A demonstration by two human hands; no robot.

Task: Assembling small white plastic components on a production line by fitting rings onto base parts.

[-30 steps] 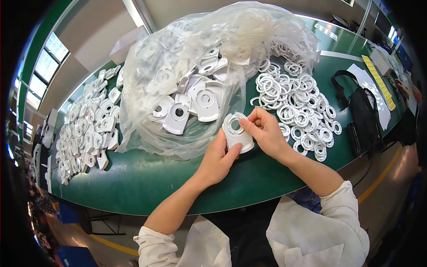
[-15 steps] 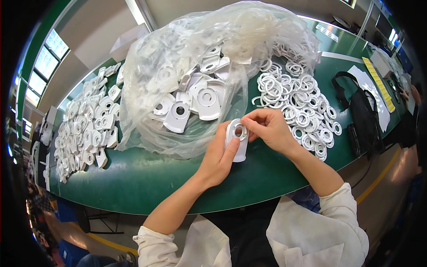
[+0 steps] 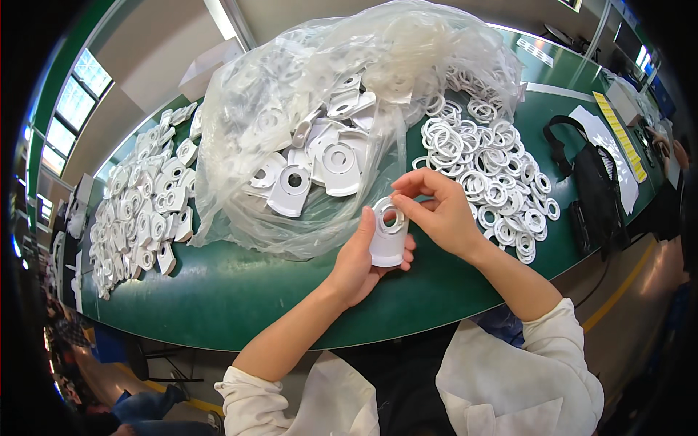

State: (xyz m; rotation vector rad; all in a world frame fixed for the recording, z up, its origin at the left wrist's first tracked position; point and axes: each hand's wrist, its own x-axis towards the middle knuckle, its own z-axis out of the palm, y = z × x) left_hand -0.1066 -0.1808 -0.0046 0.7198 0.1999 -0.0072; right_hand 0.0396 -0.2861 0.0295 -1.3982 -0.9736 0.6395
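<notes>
Both hands meet over the near edge of a green-topped worktable [image 3: 218, 298], working one small part between them. Cupped from below, the left hand [image 3: 360, 258] grips a white plastic plate with a round hole near its top [image 3: 389, 232], holding it upright just above the tabletop, thumb along its left edge and fingers curled behind its lower half. From the other side, the right hand [image 3: 443, 218] pinches at the hole with thumb and forefinger; a thin white ring appears to sit there under the fingertips, though the fingers hide most of it. Just behind the hands slumps a large clear plastic bag [image 3: 327, 94] stuffed with more white holed plates, its loose skin spilling forward to lie close to the held part. To the right of the bag, a scattered heap of white plastic rings [image 3: 494, 174] spreads across the green surface, its nearest rings just beyond the right hand's knuckles. Well apart on the left side of the table, a long spread of white plates laid flat [image 3: 142, 203] runs toward the far edge. On the right stands a black bag with a looped strap [image 3: 600, 192], with a white sheet and a yellow strip [image 3: 622, 134] beyond it. White sleeves cover both upper arms at the lower edge of the frame.
</notes>
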